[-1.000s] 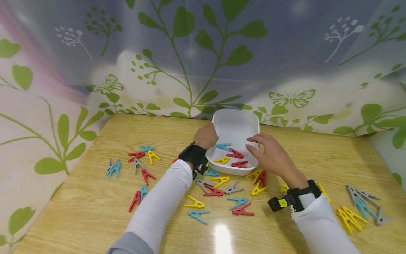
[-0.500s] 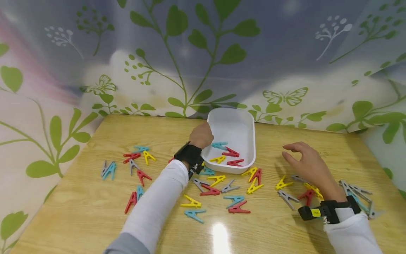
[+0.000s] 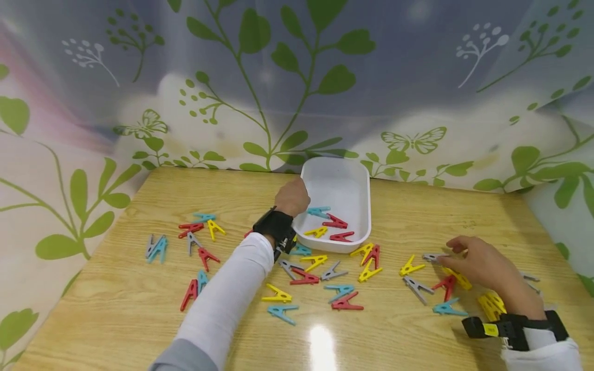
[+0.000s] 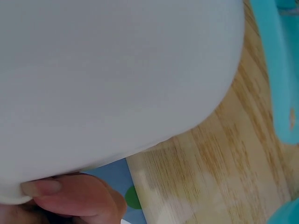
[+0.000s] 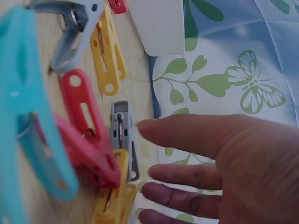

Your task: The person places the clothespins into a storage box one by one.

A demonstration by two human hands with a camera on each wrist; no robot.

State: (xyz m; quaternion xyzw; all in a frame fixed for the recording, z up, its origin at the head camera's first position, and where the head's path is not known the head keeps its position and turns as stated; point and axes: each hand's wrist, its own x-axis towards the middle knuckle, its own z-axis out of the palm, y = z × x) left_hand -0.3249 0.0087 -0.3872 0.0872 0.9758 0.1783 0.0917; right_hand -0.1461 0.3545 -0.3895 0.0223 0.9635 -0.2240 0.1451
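Note:
A white tray [image 3: 335,180] stands against the back wall, holding a blue, a yellow and two red clothespins. My left hand [image 3: 292,198] grips its left rim; in the left wrist view the fingers of that hand [image 4: 77,198] are curled at the edge of the tray [image 4: 117,79]. My right hand [image 3: 484,263] is over the right-hand group, fingers apart and holding nothing. In the right wrist view, the fingertips of my right hand [image 5: 210,163] are beside a grey clothespin [image 5: 120,135], near a yellow one [image 5: 110,205] and a red one [image 5: 86,130].
Several loose clothespins lie at the left, among them a red one [image 3: 189,294]. More are scattered in front of the tray, such as a blue one [image 3: 282,313]. A blue clothespin [image 3: 449,307] lies at the right. A patterned cloth [image 3: 209,93] hangs behind the wooden table [image 3: 116,299].
My right hand has moved from beside the tray rightward and down toward the right-hand clothespins. The left hand stays on the tray's rim. The head view has shifted slightly.

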